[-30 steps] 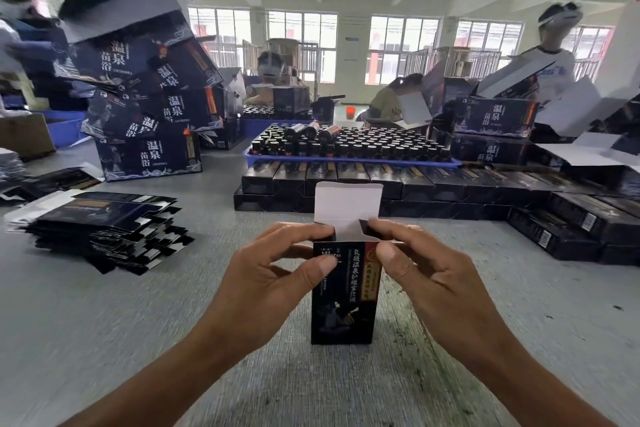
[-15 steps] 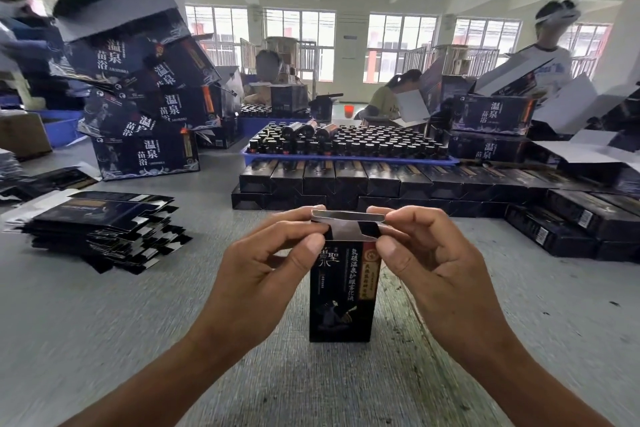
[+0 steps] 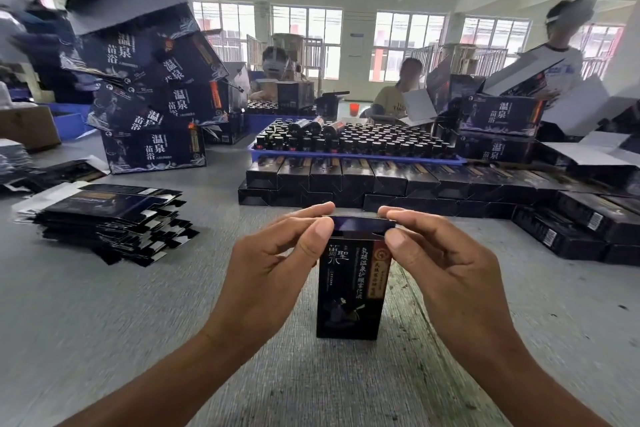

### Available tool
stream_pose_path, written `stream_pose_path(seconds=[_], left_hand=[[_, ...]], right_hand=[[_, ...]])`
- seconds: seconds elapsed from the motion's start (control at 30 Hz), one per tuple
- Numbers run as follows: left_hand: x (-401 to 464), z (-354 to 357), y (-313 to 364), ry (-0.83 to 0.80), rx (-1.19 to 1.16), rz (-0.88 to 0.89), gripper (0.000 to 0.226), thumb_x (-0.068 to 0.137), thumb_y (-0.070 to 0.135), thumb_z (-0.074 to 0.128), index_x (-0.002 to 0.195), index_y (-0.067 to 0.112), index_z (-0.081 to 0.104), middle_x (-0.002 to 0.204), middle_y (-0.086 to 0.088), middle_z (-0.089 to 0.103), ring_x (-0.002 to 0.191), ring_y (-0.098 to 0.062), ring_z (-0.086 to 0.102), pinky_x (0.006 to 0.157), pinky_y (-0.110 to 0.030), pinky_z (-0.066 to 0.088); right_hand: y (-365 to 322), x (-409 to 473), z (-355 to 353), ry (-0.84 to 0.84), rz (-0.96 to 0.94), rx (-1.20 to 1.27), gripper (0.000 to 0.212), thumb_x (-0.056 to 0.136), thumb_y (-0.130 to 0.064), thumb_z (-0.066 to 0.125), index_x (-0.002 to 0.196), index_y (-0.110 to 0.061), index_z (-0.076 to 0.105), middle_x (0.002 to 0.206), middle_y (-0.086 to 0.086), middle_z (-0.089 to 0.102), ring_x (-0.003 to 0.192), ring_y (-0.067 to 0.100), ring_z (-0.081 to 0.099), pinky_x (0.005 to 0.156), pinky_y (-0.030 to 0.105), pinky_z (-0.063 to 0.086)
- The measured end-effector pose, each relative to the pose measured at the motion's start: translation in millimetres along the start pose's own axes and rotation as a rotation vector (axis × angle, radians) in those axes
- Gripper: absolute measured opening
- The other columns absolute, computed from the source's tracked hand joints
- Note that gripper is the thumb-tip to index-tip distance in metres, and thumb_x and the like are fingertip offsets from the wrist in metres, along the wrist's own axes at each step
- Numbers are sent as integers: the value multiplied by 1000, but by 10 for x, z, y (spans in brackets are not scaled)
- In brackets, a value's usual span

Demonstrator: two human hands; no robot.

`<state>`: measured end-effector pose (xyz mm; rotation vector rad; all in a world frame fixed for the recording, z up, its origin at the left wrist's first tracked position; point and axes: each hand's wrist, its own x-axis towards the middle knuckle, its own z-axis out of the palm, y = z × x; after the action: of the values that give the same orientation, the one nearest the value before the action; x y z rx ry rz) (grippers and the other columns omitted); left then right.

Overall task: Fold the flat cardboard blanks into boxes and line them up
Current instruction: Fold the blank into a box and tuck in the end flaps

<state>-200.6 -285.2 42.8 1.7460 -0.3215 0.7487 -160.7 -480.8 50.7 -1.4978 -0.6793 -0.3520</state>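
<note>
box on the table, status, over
Left hand and right hand pinch top flap. Box upright, flap folded over. Nothing in the way.

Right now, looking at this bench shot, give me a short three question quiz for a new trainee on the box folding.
1. True or false: the upright black printed cardboard box stands on the grey table with its top flap folded down.
2. Multiple choice: where does the stack of flat black cardboard blanks lie? A. to the left of the box. B. on the blue plastic tray of dark bottles. C. under the right hand.
3. Fill in: the left hand and the right hand both pinch the box's ____ corners.

Key: 1 true; 2 A; 3 top.
</note>
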Motion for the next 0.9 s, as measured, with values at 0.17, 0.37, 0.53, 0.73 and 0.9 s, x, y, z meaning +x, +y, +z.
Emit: stream_pose_path(seconds=[0.17, 0.37, 0.53, 0.73, 0.9], left_hand=[[-9, 31, 11, 73, -32, -12, 23, 86, 45, 66, 102, 31, 73, 119, 17, 71, 104, -10, 71, 84, -42, 61], [-10, 1, 3, 30, 51, 65, 29, 97, 36, 64, 126, 36, 63, 122, 18, 69, 109, -8, 69, 81, -29, 61], [4, -16, -22, 16, 123, 163, 26, 95, 24, 62, 119, 20, 72, 123, 12, 70, 119, -6, 63, 85, -26, 59], [28, -45, -24, -11, 229, 287, 23, 93, 16, 66, 115, 15, 74, 126, 5, 69, 115, -6, 65, 77, -15, 55], [51, -52, -57, -2, 277, 373, 24, 92, 23, 69, 113, 11, 74, 127, -1, 68, 111, -6, 67, 75, -18, 57]], right_hand=[[10, 7, 1, -10, 9, 26, 24, 84, -34, 65, 106, -35, 74, 115, -17, 73, 109, 4, 68, 86, 13, 53], [22, -3, -5, -19, -14, -28, 26, 88, -29, 64, 112, -32, 73, 114, -18, 73, 110, 2, 68, 86, 14, 53], [43, -3, -25, -27, -47, -78, 24, 88, -32, 62, 109, -33, 74, 116, -20, 71, 114, 2, 65, 90, 16, 53], [84, 17, -30, -27, -122, -160, 21, 88, -32, 65, 105, -26, 76, 120, -20, 70, 114, 5, 66, 88, 21, 56], [139, 31, -44, -9, -207, -269, 20, 91, -30, 64, 106, -23, 75, 122, -17, 68, 115, 5, 65, 87, 20, 55]])
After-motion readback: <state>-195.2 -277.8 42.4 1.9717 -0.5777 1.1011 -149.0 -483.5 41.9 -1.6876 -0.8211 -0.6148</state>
